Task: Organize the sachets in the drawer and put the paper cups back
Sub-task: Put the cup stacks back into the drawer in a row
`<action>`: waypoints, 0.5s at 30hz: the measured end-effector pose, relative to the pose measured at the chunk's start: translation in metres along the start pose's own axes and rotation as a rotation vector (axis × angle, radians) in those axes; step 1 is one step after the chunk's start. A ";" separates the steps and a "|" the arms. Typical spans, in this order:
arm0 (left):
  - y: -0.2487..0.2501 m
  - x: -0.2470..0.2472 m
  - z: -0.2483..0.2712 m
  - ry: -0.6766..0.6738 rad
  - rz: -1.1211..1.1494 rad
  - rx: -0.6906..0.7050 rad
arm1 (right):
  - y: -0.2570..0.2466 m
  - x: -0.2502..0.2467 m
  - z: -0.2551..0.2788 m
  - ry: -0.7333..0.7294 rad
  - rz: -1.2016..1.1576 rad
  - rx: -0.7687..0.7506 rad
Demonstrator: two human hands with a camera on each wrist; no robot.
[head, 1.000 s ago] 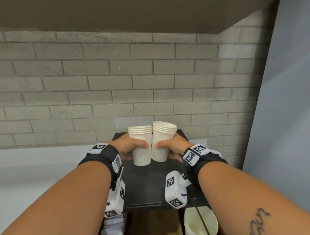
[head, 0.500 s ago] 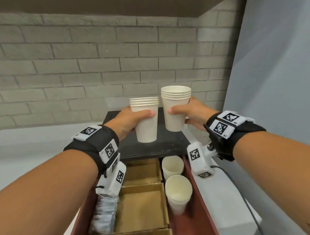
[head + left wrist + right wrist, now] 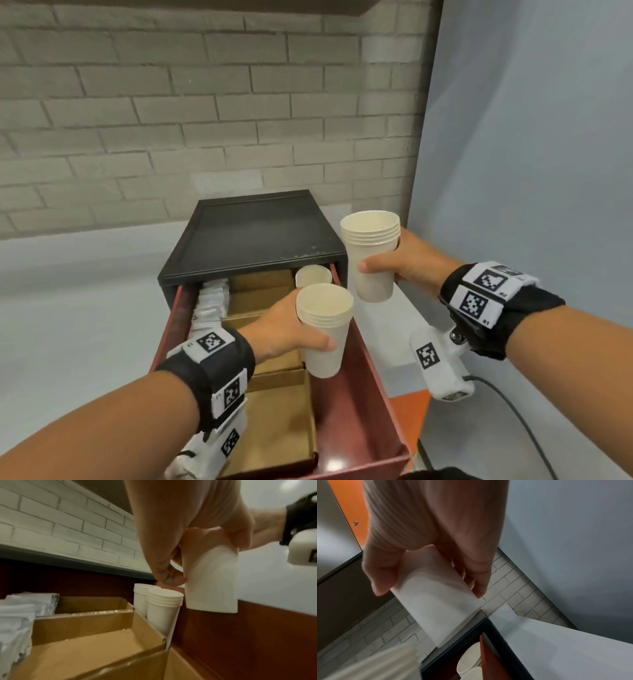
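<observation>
Both cup stacks are now off the black cabinet top (image 3: 253,226) — a second ago they stood there side by side. The left hand (image 3: 277,329) grasps its cup stack (image 3: 323,329) low at frame centre, above the open drawer (image 3: 363,387)'s right lane. The right hand (image 3: 407,263) grasps the other stack (image 3: 371,255) higher, right of the cabinet. Two stacks (image 3: 159,604) already stand at the drawer's back right; sachets (image 3: 210,301) line the left. Likely next — lowering the cups in.

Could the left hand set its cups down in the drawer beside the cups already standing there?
Probably yes. The left hand holds its cup stack above the open drawer, whose right-hand lane looks bare in front of the cups already standing there. The right hand holds its own stack off to the side.
</observation>
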State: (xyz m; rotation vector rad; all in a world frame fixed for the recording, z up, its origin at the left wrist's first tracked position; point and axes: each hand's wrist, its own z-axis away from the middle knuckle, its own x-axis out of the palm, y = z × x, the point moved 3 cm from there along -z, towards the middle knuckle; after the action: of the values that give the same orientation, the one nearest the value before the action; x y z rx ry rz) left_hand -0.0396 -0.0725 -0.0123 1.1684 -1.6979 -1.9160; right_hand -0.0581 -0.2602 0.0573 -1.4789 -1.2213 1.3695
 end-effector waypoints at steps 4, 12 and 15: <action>-0.013 0.011 -0.002 -0.010 -0.060 -0.029 | 0.004 0.004 0.011 -0.009 0.012 0.003; -0.066 0.015 -0.004 0.100 -0.189 -0.178 | 0.015 0.005 0.015 -0.007 -0.004 0.029; -0.072 0.018 -0.005 0.126 -0.163 -0.174 | 0.017 0.008 0.014 -0.012 -0.007 0.034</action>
State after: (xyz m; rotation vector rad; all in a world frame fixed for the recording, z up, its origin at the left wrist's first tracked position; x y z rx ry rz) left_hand -0.0277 -0.0709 -0.0853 1.3628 -1.3791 -1.9918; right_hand -0.0695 -0.2577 0.0368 -1.4437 -1.2035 1.3900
